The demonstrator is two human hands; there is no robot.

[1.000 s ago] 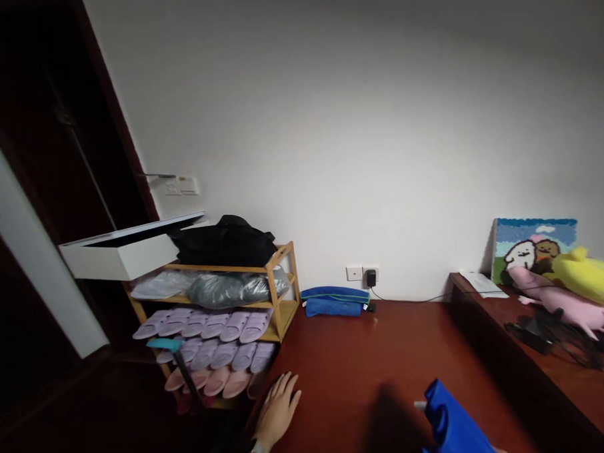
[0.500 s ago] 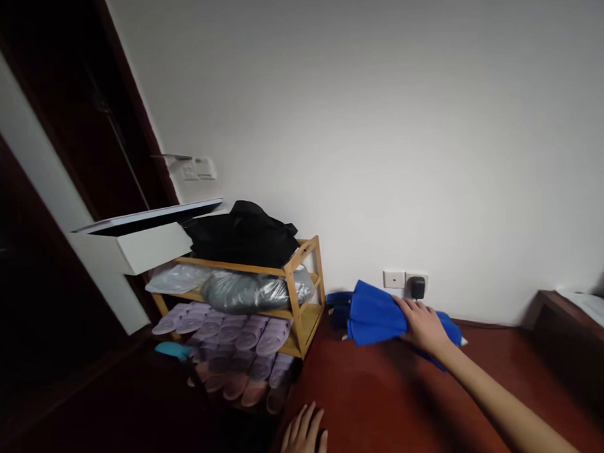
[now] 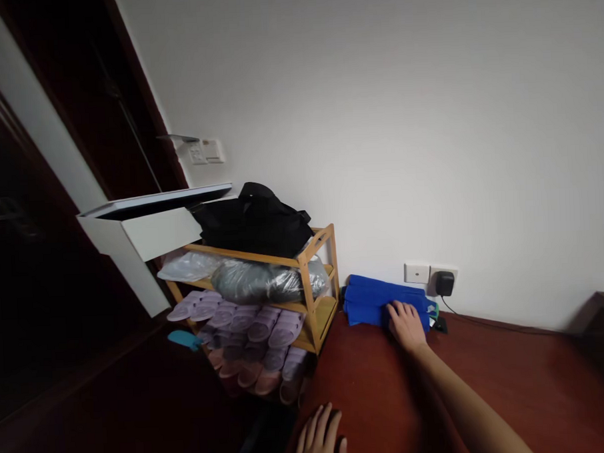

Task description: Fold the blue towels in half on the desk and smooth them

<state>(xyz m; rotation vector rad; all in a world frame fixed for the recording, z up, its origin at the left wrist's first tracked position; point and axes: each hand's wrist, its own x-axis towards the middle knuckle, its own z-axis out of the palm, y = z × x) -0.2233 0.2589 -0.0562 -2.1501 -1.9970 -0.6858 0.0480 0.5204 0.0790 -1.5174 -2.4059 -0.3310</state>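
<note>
A blue folded umbrella with pleated cloth lies along the foot of the wall, on a dark red wooden surface. My right hand is on its near side toward the right end, fingers bent over the cloth; my thumb is hidden. At the umbrella's right end show a bit of green and a small black piece. My left hand rests on the wood at the bottom edge of the view, holding nothing, its fingers spread.
Left of the umbrella stands a wooden rack with a black bag, plastic-wrapped bundles and several lilac slippers. A white box juts out at its left. A black plug trails a cord rightward along the wall.
My right hand has lowered the blue umbrella from above the surface down against the wall. The dark blue item behind it is now mostly covered. My left hand stays on the wood.
</note>
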